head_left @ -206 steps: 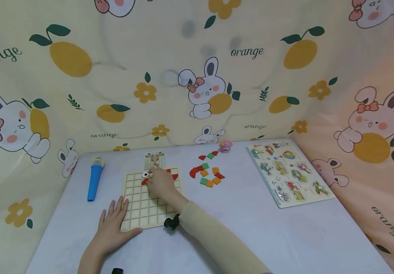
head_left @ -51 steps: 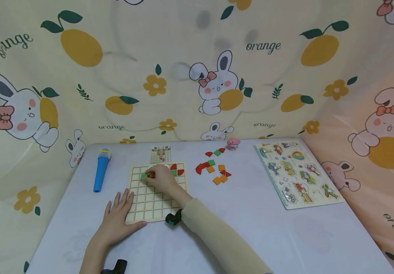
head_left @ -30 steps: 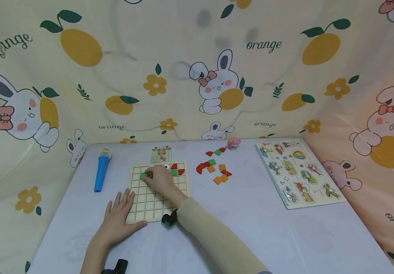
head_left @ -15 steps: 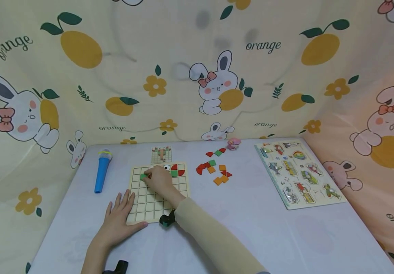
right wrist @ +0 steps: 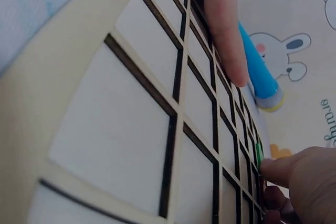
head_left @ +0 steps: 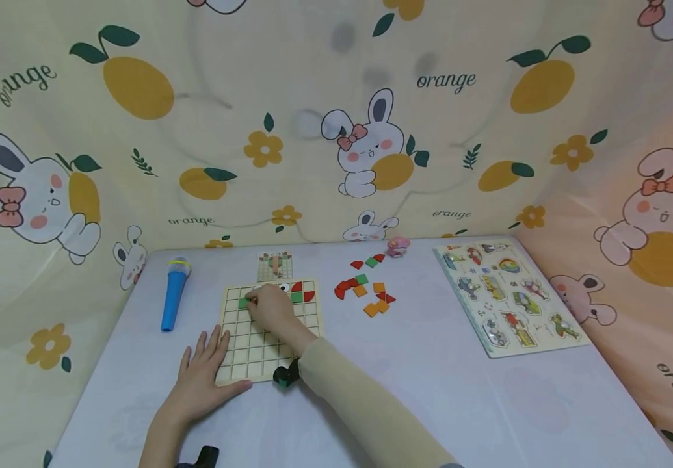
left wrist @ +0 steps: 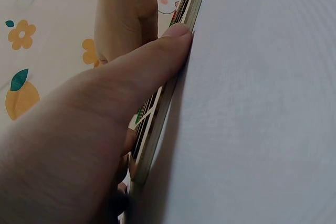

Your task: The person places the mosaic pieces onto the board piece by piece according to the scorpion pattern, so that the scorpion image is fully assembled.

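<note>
In the head view a pale wooden grid board [head_left: 242,355] lies on the table. My left hand [head_left: 201,374] rests along its left side, fingers straight and spread; the left wrist view shows its thumb [left wrist: 157,51] on the front rim. My right hand [head_left: 274,313] reaches over the board's upper left, finger and thumb pinching at a green square tile [head_left: 243,303]. In the right wrist view its thumb touches that tile [right wrist: 259,153]. Right of the hand sit an eye tile [head_left: 284,287], two red quarter-round tiles [head_left: 309,296] and a green tile [head_left: 296,297]. The hand hides nearby cells.
A patterned card [head_left: 275,265] lies behind the board. Loose red, green and orange tiles [head_left: 379,287] are scattered to its right. A blue toy microphone [head_left: 173,296] lies left, a picture puzzle board [head_left: 506,305] right, and a small pink figure [head_left: 398,246] at the back.
Since the oldest frame, green tiles have appeared on the board and the loose pile has fewer green ones. My right hand moved from the eye tile down to the green tile; lately it barely moves.
</note>
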Demonstrator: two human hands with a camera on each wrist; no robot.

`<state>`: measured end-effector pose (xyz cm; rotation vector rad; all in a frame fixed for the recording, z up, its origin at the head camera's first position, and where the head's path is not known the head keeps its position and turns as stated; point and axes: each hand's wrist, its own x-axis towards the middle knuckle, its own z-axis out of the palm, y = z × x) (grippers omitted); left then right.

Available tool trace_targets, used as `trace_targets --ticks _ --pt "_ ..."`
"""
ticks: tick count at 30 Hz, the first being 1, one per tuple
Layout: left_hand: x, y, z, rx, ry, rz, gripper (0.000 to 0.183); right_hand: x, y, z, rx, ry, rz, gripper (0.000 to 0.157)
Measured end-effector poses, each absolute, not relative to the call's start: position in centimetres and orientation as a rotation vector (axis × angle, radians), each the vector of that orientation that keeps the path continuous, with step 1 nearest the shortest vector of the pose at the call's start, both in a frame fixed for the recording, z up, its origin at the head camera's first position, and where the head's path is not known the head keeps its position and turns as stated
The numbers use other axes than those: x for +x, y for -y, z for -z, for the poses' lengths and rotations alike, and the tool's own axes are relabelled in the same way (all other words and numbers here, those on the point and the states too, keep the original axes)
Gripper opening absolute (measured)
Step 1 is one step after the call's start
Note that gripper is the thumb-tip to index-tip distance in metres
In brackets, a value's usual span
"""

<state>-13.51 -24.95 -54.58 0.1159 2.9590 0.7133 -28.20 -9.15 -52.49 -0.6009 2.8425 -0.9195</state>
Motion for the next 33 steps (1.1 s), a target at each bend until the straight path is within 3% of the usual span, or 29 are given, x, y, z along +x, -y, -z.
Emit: trace_targets --ticks 7,15,26,33 --pt "-13.4 24.9 54.7 0.127 -2.953 -0.715 0.122 -28.3 7.1 52.5 -0.694 -2.633 1.285 0.034" --pt "-13.5 24.8 54.4 0.111 -2.956 -0.729 0.124 -28.7 1.4 51.5 -0.702 -2.537 1.575 0.034" --pt "-13.6 24.9 54.7 0.081 -2.941 -0.723 0.126 -30.8 -9.9 52.1 -0.328 -2.849 1.567 0.029" --pt "-13.7 24.9 54.8 0.085 -2.943 -0.728 0.126 -33.8 -13.8 52.9 -0.199 -2.866 1.405 0.032"
